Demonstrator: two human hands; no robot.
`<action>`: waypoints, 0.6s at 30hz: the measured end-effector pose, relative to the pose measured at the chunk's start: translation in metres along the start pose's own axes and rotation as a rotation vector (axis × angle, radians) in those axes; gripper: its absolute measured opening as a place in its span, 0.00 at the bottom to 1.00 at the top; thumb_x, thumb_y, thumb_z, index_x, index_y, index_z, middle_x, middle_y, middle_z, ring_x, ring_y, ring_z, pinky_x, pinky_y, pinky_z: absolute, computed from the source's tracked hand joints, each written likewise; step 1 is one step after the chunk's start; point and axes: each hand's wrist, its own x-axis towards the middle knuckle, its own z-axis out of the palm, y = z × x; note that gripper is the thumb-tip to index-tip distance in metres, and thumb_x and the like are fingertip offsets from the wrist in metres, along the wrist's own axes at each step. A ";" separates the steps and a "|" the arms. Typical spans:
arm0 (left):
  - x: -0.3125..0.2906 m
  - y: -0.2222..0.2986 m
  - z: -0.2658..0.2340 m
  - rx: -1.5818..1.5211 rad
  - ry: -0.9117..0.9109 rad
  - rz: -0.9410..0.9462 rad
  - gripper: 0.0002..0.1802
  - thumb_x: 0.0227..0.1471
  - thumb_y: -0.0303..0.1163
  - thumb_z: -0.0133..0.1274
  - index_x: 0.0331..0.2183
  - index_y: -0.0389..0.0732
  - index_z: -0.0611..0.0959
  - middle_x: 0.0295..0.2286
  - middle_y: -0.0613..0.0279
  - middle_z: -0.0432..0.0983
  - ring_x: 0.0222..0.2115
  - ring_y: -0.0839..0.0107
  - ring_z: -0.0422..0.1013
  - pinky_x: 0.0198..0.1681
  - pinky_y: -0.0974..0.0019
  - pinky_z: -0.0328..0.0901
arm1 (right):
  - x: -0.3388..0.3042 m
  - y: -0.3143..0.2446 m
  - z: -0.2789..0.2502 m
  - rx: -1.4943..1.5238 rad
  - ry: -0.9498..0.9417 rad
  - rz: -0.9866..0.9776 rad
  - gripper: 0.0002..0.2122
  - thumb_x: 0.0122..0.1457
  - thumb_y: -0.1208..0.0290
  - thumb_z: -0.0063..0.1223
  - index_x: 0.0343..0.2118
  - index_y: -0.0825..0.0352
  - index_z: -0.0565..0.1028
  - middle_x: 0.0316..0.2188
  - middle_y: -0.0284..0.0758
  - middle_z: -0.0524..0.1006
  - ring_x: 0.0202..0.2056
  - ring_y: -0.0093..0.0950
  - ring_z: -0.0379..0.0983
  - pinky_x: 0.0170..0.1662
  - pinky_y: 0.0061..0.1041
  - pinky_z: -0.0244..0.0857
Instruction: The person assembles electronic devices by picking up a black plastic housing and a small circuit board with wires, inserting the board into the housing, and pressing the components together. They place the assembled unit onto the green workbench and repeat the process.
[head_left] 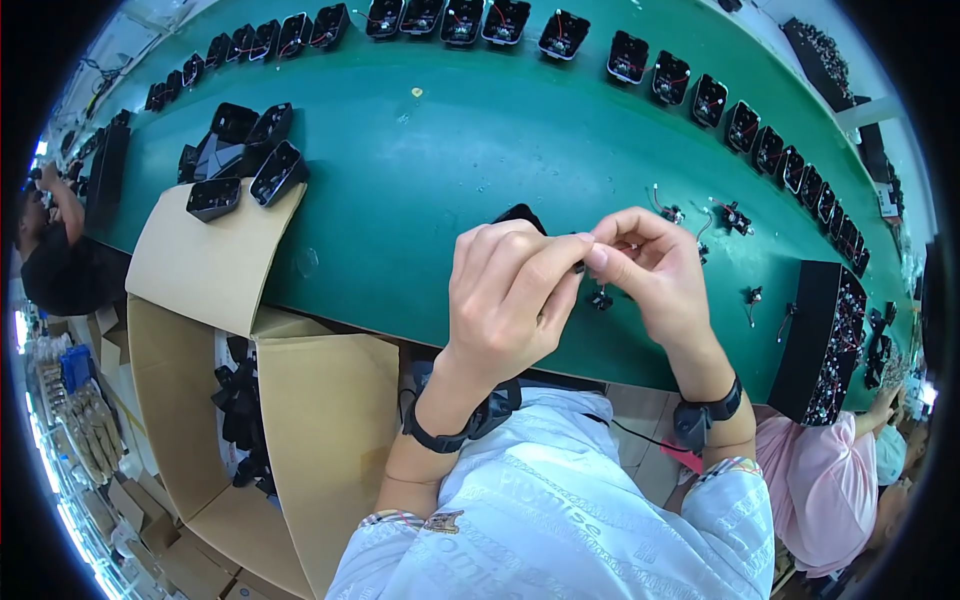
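My left hand (510, 295) and my right hand (655, 275) meet over the green table, thumbs and fingertips pinched together. A tiny dark piece (579, 267) shows at the fingertips, and a bit of red and white wire peeks out by my right fingers. What each hand grips is mostly covered. Just beyond my left knuckles a black plastic housing (520, 216) sticks out, largely hidden by that hand. Below the right fingers is a small black wired part (600, 298); whether it hangs or lies there I cannot tell. More small wired parts (735, 218) lie to the right.
Black housings with wires (565, 35) line the far edge in a long curved row. Several black housings (215, 198) sit at left, some on a cardboard flap. An open carton (330, 430) stands below. At right, a black box (805, 340) holds small parts. Other people sit on both sides.
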 end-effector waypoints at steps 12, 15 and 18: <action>-0.013 -0.025 -0.029 0.174 -0.446 -0.271 0.50 0.34 0.37 0.76 0.59 0.38 0.73 0.53 0.50 0.72 0.54 0.48 0.68 0.60 0.48 0.59 | -0.001 -0.008 -0.012 -0.600 0.010 -0.292 0.02 0.61 0.80 0.60 0.36 0.73 0.79 0.34 0.33 0.80 0.34 0.22 0.78 0.37 0.22 0.73; -0.020 -0.030 -0.024 0.093 -0.471 -0.260 0.50 0.34 0.35 0.76 0.60 0.38 0.72 0.54 0.50 0.70 0.55 0.50 0.68 0.60 0.49 0.59 | 0.005 -0.002 -0.007 -0.966 -0.091 -0.635 0.04 0.57 0.81 0.62 0.36 0.70 0.80 0.33 0.36 0.79 0.33 0.30 0.79 0.36 0.25 0.73; -0.011 -0.026 -0.025 -0.026 -0.447 -0.285 0.52 0.34 0.33 0.74 0.63 0.41 0.71 0.52 0.49 0.73 0.52 0.51 0.72 0.54 0.55 0.68 | 0.009 -0.004 0.000 -1.110 -0.129 -0.827 0.08 0.50 0.80 0.66 0.34 0.68 0.79 0.33 0.37 0.78 0.30 0.35 0.76 0.33 0.29 0.71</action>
